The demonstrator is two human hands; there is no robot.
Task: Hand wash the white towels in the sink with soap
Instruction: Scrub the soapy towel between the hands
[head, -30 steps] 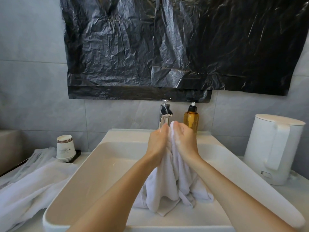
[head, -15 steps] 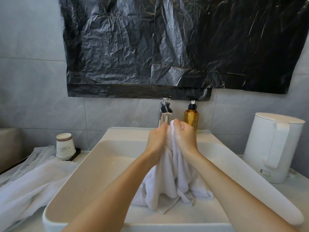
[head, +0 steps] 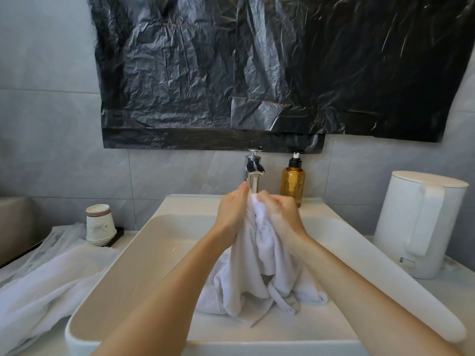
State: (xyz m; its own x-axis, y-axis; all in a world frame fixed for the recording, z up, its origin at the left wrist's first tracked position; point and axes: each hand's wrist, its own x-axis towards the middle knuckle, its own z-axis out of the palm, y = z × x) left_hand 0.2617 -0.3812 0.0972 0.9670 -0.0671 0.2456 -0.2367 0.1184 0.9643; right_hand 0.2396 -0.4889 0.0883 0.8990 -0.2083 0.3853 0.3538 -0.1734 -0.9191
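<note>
Left hand [head: 231, 214] and right hand [head: 281, 214] side by side above the sink [head: 144, 258], just in front of the faucet [head: 253, 173]. Fingers of both curled round the bunched top of a white towel [head: 257, 268], one hand on each side, knuckles nearly meeting across the cloth. Whitish foam on the back of the right hand. Towel lifted by its gathered top, hanging in loose folds between the wrists, lower edges and one hem strip resting on the basin floor near the middle. Both forearms bare, reaching in over the near rim.

Chrome faucet upright at the back of the basin. Amber soap bottle [head: 293, 181] with a black pump just to the right of it, on the back ledge. Second white towel [head: 46, 286] crumpled on the counter left of the sink, one edge against the sink's outer wall. Stack of paper cups [head: 99, 224] behind that towel, on a small black tray [head: 118, 235]; clear-wrapped packets [head: 56, 240] beside them. White electric kettle [head: 419, 222] on the counter to the right, handle on its near side. Crinkled black plastic sheet [head: 257, 73] across the grey tiled wall above the faucet.
</note>
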